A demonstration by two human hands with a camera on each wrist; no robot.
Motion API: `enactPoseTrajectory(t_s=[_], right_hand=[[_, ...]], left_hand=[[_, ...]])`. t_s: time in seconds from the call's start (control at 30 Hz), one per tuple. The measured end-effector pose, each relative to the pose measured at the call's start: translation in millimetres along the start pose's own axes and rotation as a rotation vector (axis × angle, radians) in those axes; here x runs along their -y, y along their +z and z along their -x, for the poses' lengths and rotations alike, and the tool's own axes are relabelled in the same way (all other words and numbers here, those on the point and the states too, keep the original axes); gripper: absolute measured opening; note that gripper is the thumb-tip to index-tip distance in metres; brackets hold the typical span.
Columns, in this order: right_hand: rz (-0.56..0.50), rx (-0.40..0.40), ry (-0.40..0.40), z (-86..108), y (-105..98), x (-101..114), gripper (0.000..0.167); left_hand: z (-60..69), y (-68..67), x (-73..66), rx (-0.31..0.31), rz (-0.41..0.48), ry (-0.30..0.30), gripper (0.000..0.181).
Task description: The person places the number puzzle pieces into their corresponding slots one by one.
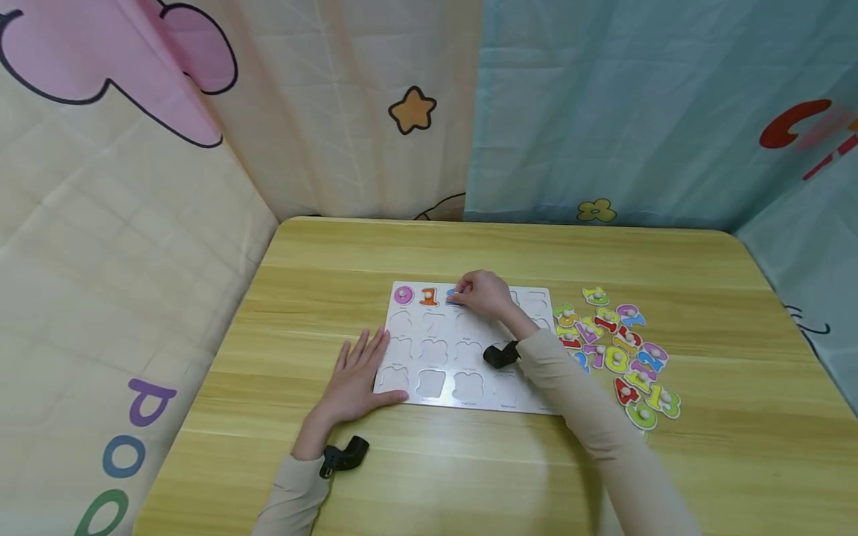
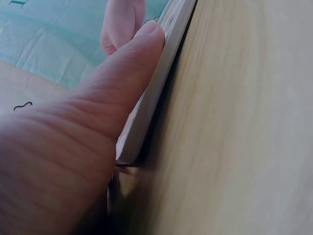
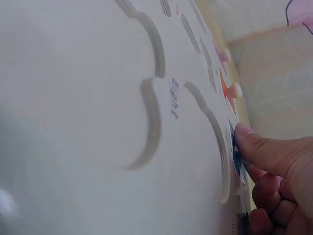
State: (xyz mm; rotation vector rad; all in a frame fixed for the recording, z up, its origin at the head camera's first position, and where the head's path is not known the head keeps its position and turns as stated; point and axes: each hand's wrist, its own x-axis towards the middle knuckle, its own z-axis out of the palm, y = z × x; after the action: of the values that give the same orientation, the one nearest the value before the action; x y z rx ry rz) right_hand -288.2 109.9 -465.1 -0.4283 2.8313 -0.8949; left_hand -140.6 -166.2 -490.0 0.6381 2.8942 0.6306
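R sleeve: stretched o/ board.
L hand: laid on board's L edge, fingers spread, nil gripped.
R hand: curled, blue pc pinched, top row, beside orange 1.
Other nos.: strewn on table, R of board.

**A "0", a "1" and a printed "Eight"**

On the white board, I read "0" on the pink piece and "1" on the orange piece beside it. My right wrist view shows the word "Eight" printed on the board; most other captions are too small or blurred for me. My right hand hides the digit on the blue piece I pinch. Among the loose pieces, I make out "4", "7", "8" and "15". The left curtain bears a blue "o".
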Motion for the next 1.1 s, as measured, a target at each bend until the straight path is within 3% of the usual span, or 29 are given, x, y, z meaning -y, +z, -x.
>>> enactPoseTrajectory(t_s=[0.3,0.77,0.93,1.1], right_hand=[[-0.034,-0.035,0.11,0.1,2,6,0.028],[0.044,-0.024,0.124,3.2,7,10,0.028],[0.081,0.021,0.134,8.3,5,15,0.029],[0.157,0.121,0.08,20.8,-3,21,0.041]], left_hand=[[0.1,-2.0,-0.9,-0.009,0.007,0.006,0.107],[0.4,0.9,0.5,0.008,-0.004,0.0,0.108],[0.2,2.0,1.0,0.013,-0.011,0.003,0.108],[-0.3,0.9,-0.2,0.01,-0.001,0.004,0.109]])
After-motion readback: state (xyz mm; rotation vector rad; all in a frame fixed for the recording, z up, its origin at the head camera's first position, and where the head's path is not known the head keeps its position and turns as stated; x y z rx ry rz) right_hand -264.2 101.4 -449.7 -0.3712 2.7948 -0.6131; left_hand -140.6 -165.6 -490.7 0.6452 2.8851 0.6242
